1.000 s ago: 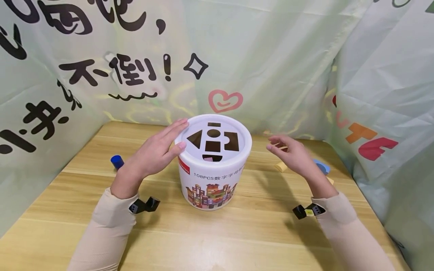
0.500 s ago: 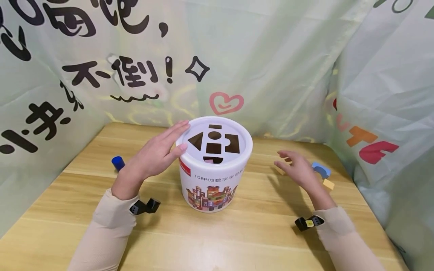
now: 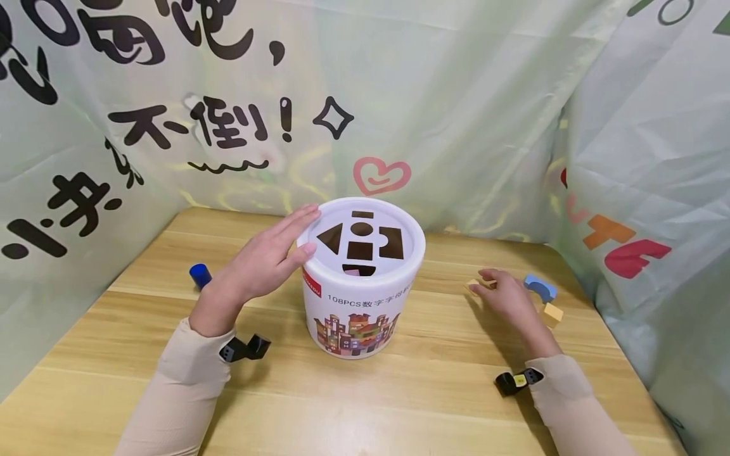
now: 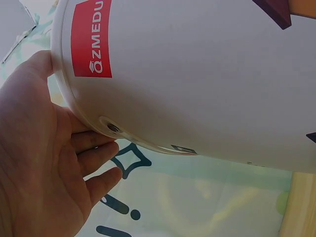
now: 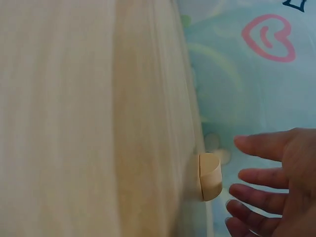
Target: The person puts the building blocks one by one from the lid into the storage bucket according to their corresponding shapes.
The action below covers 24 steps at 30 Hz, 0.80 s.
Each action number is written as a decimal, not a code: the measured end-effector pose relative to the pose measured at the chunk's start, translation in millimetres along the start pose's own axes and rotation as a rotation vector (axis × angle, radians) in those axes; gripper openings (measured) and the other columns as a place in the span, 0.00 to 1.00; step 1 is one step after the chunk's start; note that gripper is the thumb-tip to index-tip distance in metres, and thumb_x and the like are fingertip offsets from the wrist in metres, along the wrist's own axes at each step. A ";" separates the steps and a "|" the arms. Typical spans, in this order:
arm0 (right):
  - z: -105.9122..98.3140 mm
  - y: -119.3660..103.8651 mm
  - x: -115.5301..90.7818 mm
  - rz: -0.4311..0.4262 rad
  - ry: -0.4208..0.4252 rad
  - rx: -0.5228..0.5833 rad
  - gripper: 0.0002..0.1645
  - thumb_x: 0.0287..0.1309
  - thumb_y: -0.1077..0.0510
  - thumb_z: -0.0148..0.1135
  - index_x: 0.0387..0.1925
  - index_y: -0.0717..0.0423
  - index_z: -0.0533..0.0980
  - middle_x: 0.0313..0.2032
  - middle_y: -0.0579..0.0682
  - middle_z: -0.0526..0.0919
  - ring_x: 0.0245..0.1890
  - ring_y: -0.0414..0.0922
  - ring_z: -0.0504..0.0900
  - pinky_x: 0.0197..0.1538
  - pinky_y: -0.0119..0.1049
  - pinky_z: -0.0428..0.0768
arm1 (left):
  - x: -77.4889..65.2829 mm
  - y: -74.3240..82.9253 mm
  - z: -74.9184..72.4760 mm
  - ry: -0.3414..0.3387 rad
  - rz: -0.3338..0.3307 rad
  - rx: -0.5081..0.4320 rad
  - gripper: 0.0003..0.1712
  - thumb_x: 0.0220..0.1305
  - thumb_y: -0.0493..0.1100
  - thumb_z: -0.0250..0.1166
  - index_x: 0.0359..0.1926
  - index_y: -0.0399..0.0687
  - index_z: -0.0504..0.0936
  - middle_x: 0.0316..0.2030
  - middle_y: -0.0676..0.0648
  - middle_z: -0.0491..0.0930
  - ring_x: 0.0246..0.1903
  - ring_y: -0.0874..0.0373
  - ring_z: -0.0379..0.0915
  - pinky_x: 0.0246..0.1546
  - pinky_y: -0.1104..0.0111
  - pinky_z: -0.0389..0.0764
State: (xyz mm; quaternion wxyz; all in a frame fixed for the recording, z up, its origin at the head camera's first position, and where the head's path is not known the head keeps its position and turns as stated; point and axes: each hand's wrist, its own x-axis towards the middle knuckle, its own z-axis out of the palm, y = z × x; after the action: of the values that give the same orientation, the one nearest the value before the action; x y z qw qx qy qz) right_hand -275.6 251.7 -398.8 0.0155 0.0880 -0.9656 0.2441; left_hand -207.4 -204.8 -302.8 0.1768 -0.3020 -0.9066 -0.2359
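Note:
A white bucket (image 3: 365, 297) with a printed castle and a lid (image 3: 393, 269) full of shaped holes stands upright on the table. My left hand (image 3: 256, 263) rests on the lid's left rim, fingers fairly straight; in the left wrist view the bucket's wall (image 4: 197, 84) fills most of the picture. Off to the right, my right hand (image 3: 507, 297) reaches to a small yellow half-round block (image 3: 473, 286). The right wrist view has that block (image 5: 211, 177) on the table, apart from the spread fingers and thumb (image 5: 261, 145). Something pink (image 3: 352, 272) shows through the lid's front hole.
To the right of my right hand lie a blue arch block (image 3: 540, 288) and another yellow block (image 3: 551, 314). A blue cylinder (image 3: 200, 275) is on the table behind my left wrist. Printed cloth (image 3: 456, 114) hangs behind and beside the wooden table (image 3: 353, 411).
My right hand has moved right and down, away from the bucket toward the yellow half-round block. My left hand has stayed on the lid's rim.

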 end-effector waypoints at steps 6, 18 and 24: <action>3.0 6.6 2.3 0.031 -0.035 -0.043 0.33 0.69 0.46 0.55 0.61 0.70 0.71 0.54 0.70 0.77 0.52 0.66 0.76 0.51 0.59 0.75 | 0.4 0.5 -0.8 0.003 -0.004 0.002 0.35 0.76 0.60 0.43 0.75 0.47 0.58 0.75 0.49 0.53 0.73 0.50 0.47 0.69 0.49 0.56; 8.3 14.0 4.2 0.025 0.007 -0.062 0.30 0.67 0.45 0.59 0.57 0.66 0.75 0.50 0.67 0.81 0.51 0.65 0.77 0.50 0.59 0.74 | -0.7 0.9 0.0 0.002 -0.011 -0.006 0.35 0.76 0.59 0.44 0.75 0.47 0.58 0.75 0.50 0.53 0.73 0.54 0.46 0.69 0.50 0.57; 8.9 12.2 5.6 0.011 -0.011 -0.031 0.28 0.64 0.47 0.63 0.55 0.65 0.74 0.47 0.64 0.82 0.49 0.62 0.79 0.47 0.56 0.76 | -0.5 0.3 -0.3 0.003 -0.012 -0.004 0.35 0.76 0.60 0.44 0.75 0.48 0.58 0.75 0.50 0.53 0.73 0.52 0.47 0.69 0.50 0.57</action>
State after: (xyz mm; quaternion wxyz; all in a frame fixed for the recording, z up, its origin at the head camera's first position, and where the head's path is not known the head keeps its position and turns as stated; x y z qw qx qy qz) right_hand -283.1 257.1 -411.9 0.0102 0.0838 -0.9698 0.2287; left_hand -206.7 -204.9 -302.6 0.1762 -0.2963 -0.9076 -0.2396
